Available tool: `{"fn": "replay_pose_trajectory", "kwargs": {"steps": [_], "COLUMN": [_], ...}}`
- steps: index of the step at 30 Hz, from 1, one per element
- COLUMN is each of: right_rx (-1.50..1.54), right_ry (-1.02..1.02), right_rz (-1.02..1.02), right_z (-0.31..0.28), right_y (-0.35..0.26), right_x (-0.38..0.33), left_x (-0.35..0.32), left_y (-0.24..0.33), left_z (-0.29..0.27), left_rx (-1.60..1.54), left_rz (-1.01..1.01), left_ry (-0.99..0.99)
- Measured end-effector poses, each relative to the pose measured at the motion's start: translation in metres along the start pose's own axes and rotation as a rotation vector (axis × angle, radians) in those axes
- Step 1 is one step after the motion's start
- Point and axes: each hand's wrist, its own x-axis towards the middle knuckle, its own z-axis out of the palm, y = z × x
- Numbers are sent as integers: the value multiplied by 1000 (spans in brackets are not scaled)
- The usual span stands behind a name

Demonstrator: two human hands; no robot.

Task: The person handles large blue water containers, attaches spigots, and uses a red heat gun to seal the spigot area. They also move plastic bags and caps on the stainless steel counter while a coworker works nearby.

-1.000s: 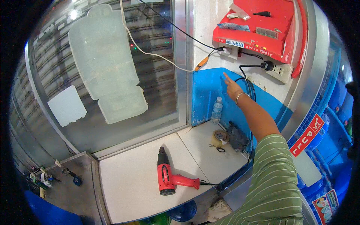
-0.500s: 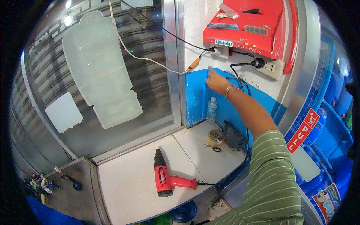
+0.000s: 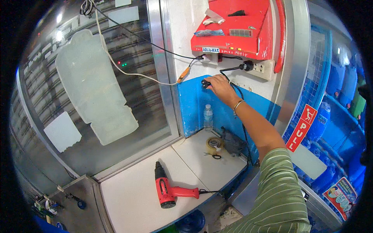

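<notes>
My right hand [image 3: 221, 89] is raised against the blue part of the wall, its fingers closed on a black plug [image 3: 206, 83]. The plug's prongs are too small to make out. Above and to the right, another black plug [image 3: 247, 66] sits in a white socket strip [image 3: 261, 70], with a black cable hanging from it. Just left of my hand, an orange cord connector [image 3: 183, 74] hangs on a white cord. On the white counter below lies a red heat gun [image 3: 164, 190], its nozzle pointing away and its black cord running right. My left hand is out of view.
A water bottle [image 3: 208, 118] stands in the corner, near a roll of tape [image 3: 214, 145], scissors [image 3: 213, 155] and a dark plastic bag [image 3: 232, 143]. Above is a red wall unit [image 3: 233, 35]. A glass panel [image 3: 143, 105] borders the left; a metal-framed door [image 3: 299, 50] stands right.
My right hand has gone from pointing with an extended finger to gripping a black plug that now shows in its fingers. The whole view has shifted slightly.
</notes>
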Motion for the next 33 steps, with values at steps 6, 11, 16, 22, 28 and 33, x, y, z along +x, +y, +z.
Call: {"fn": "replay_pose_trajectory", "kwargs": {"steps": [6, 11, 16, 22, 28, 33], "right_rx": [30, -155, 4, 193, 3, -309], "right_ry": [-16, -121, 150, 365, 207, 90], "right_rz": [-124, 204, 296, 248, 375, 218], "right_z": [27, 41, 41, 45, 56, 53], "right_y": [4, -3, 3, -16, -3, 15], "right_x": [-9, 32, 33, -22, 13, 20], "left_x": [6, 6, 6, 3, 4, 2], "left_y": [5, 10, 12, 5, 6, 4], "left_z": [-1, 4, 6, -4, -2, -9], "left_rx": [-2, -20, -16, 25, 23, 52], "left_rz": [34, 36, 40, 18, 22, 3], "left_ry": [-12, 12, 33, 72, 90, 103]}}
